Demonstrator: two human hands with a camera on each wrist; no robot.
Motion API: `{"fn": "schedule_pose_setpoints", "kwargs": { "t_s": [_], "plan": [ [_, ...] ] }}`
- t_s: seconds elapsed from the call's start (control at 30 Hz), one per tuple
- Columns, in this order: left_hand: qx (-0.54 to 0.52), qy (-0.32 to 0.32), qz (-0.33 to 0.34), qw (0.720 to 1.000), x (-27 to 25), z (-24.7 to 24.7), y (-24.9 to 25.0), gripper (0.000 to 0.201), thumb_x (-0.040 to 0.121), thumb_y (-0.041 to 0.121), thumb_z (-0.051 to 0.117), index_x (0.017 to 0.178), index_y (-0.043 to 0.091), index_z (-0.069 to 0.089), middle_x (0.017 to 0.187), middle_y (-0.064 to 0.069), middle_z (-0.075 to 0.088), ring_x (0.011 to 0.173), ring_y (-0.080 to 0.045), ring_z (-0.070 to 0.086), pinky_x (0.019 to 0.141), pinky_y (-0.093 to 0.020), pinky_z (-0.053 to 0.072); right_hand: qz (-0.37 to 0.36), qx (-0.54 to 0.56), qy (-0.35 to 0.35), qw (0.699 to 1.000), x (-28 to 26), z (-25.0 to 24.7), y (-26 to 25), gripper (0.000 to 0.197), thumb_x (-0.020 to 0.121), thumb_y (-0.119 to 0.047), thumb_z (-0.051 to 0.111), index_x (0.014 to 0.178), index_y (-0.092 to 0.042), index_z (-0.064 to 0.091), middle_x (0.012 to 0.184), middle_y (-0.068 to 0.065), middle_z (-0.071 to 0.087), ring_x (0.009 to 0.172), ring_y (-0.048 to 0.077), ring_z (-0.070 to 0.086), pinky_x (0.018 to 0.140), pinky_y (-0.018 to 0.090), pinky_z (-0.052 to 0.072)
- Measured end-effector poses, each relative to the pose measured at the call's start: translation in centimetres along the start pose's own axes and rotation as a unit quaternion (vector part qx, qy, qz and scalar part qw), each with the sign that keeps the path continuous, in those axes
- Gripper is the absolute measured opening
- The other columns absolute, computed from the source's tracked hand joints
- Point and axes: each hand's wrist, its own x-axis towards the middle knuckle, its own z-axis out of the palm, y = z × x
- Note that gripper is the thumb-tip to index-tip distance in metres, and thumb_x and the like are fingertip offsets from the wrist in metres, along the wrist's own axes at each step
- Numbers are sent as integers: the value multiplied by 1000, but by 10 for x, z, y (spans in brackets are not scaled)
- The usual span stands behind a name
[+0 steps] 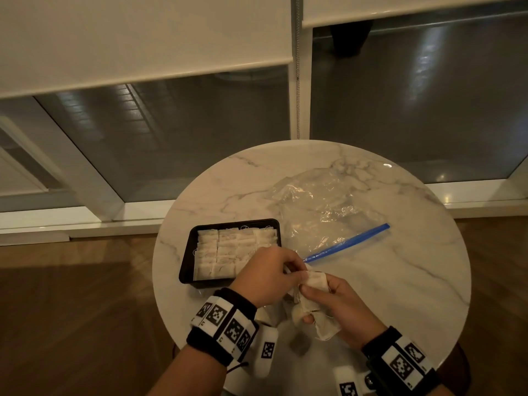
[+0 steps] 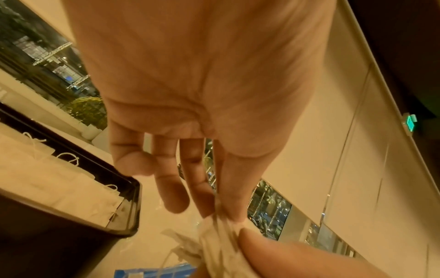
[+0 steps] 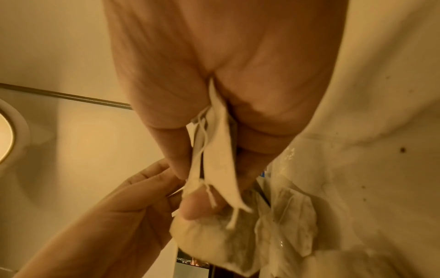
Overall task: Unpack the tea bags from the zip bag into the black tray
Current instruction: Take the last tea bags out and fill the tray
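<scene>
Our right hand (image 1: 340,308) grips a bunch of white paper tea bags (image 1: 314,302); our left hand (image 1: 268,274) pinches 1 free. Next, we judge, it goes into the nearly full black plastic tray (image 1: 187,261).

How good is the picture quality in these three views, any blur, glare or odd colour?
Head view: dim and warm, mostly sharp, with glare on the crinkled zip bag and straight window frames bowed by the wide lens. Left wrist view: orange cast, the left hand soft, the pinched tea bags smeared by motion, the black tray fairly clear. Right wrist view: yellow cast, the right hand close and soft.
</scene>
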Motion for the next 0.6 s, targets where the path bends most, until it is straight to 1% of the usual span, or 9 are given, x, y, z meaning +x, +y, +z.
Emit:
{"fn": "schedule_pose_setpoints", "kwargs": {
  "t_s": [0.13, 0.23, 0.37, 0.47, 0.53, 0.6],
  "plan": [
    [-1, -7, 5, 1000, 2, -6, -1, 7, 92, 29, 72, 97, 26, 76, 88, 12, 72, 82, 0, 66, 77, -17, 54, -13, -16, 3, 1000, 2, 0, 0, 24, 92, -6, 64, 114, 3, 68, 97, 25, 68, 68, 24, 61, 56, 34, 51],
    [-6, -6, 6, 1000, 3, -11, -2, 6, 93, 26, 70, 96, 25, 75, 88, 11, 72, 83, -2, 66, 80, -23, 57, -19, -25, -4, 1000, 1, -1, 1, 24, 93, -7, 63, 114, 6, 65, 91, 24, 66, 62, 25, 57, 55, 34, 50],
    [-3, 29, 1, 1000, 7, -26, -8, 6, 95, 26, 68, 97, 24, 73, 86, 11, 69, 81, -5, 65, 81, -33, 58, -17, -23, 1, 1000, 2, -5, 3, 23, 94, -5, 63, 112, 8, 63, 81, 17, 60, 58, 24, 53, 56, 34, 47],
    [-19, 52, -12, 998, 12, -39, -14, 6, 96, 26, 67, 96, 23, 72, 83, 6, 72, 77, -12, 68, 78, -40, 60, -18, -24, 19, 999, 2, -8, 4, 22, 94, -3, 61, 115, 4, 65, 78, 14, 61, 58, 21, 55, 58, 35, 47],
    [-43, 50, -20, 998, 13, -45, -13, 5, 96, 23, 67, 95, 20, 71, 81, 0, 73, 73, -19, 70, 75, -42, 60, -20, -27, 23, 999, 2, -8, 3, 23, 94, -4, 62, 116, 0, 68, 80, 12, 63, 60, 20, 58, 59, 36, 48],
    [-59, 38, -16, 997, 13, -45, -8, 6, 97, 20, 67, 95, 16, 70, 83, -5, 75, 74, -23, 70, 75, -40, 60, -19, -24, 25, 999, 2, -7, 2, 25, 92, -7, 64, 116, -1, 69, 85, 13, 65, 63, 19, 59, 60, 35, 49]
  ]
}}
